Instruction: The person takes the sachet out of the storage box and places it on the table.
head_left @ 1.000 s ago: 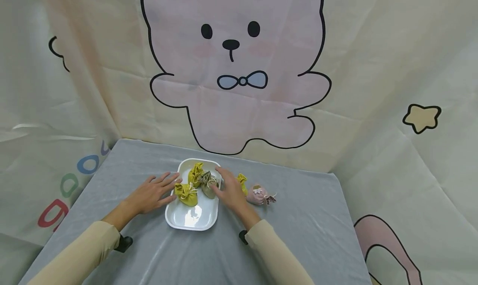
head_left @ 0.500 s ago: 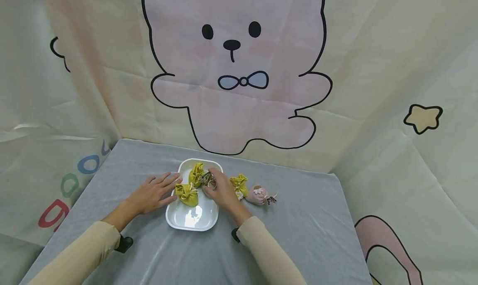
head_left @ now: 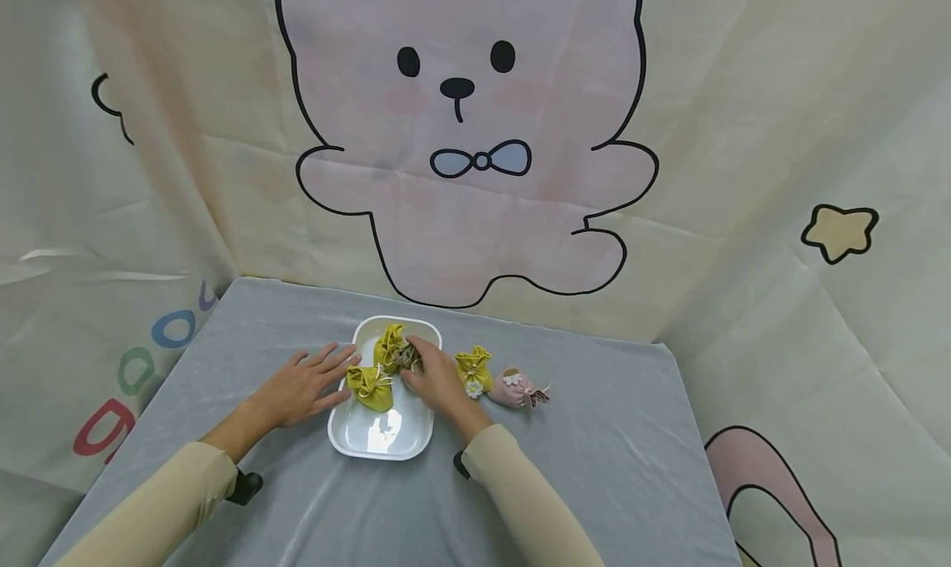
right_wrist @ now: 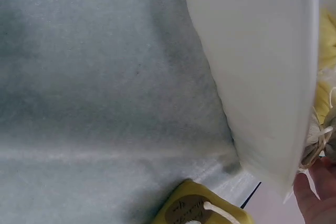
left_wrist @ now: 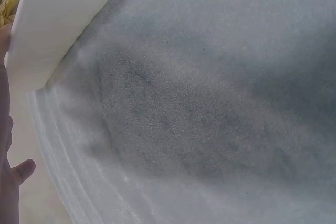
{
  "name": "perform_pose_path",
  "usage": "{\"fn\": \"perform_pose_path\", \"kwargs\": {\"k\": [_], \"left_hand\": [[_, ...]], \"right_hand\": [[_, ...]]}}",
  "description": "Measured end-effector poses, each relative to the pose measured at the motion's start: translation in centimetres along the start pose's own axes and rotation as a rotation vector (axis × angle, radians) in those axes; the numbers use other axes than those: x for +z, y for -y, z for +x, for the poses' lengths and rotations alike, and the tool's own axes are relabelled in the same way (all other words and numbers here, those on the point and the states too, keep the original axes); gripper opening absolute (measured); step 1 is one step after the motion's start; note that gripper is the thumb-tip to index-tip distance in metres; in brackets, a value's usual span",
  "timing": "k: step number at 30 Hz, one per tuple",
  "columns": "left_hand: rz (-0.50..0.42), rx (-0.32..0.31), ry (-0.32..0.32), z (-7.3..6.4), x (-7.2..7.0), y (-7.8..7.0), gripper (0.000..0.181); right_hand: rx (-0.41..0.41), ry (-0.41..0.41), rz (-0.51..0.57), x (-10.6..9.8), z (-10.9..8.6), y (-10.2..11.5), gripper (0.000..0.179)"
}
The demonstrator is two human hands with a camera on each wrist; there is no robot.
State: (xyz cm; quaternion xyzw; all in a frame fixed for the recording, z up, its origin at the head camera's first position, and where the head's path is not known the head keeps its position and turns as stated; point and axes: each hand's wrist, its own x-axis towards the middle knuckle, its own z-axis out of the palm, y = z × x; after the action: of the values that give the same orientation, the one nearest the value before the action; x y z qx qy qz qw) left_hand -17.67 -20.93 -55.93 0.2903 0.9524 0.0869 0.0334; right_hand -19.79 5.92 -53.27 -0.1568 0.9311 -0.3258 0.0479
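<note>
A white tray (head_left: 380, 435) holds two yellow drawstring pouches, one toward the back (head_left: 388, 346) and one nearer the left rim (head_left: 371, 388). Beside them in the tray is a grey-green drawstring pouch (head_left: 408, 357), partly covered by my right hand (head_left: 440, 385). Thumb and fingers of that hand grip this pouch; the right wrist view shows fingertips against its gathered cloth (right_wrist: 314, 142). My left hand (head_left: 300, 388) rests with straightened fingers at the tray's left rim, fingertips near the left yellow pouch.
Right of the tray, a yellow pouch with a white flower (head_left: 475, 370) and a pink pouch (head_left: 514, 388) lie on the grey tablecloth (head_left: 594, 451). A printed fabric backdrop (head_left: 483, 245) rises behind the table.
My right hand has moved left with the grey-green pouch, bringing it closer to the yellow pouches. The yellow pouch right of the tray is now uncovered. My left hand stays put.
</note>
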Motion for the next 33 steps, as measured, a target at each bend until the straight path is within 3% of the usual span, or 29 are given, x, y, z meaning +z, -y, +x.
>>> {"fn": "perform_pose_path", "kwargs": {"k": [14, 21, 29, 33], "left_hand": [[-0.011, -0.002, 0.008, 0.09, 0.1, -0.03, 0.066], [-0.018, -0.015, 0.018, -0.01, 0.11, 0.02, 0.066], [-0.018, -0.01, 0.005, -0.01, 0.03, -0.07, 0.066], [-0.021, -0.007, 0.002, -0.07, 0.06, -0.05, 0.066]], "right_hand": [[0.016, -0.003, -0.041, 0.08, 0.04, 0.23, 0.052], [-0.026, -0.01, -0.138, 0.24, -0.09, 0.35, 0.04], [-0.1, -0.021, -0.191, 0.36, -0.09, -0.06, 0.022], [-0.1, -0.004, -0.192, 0.3, -0.16, -0.13, 0.02]]}}
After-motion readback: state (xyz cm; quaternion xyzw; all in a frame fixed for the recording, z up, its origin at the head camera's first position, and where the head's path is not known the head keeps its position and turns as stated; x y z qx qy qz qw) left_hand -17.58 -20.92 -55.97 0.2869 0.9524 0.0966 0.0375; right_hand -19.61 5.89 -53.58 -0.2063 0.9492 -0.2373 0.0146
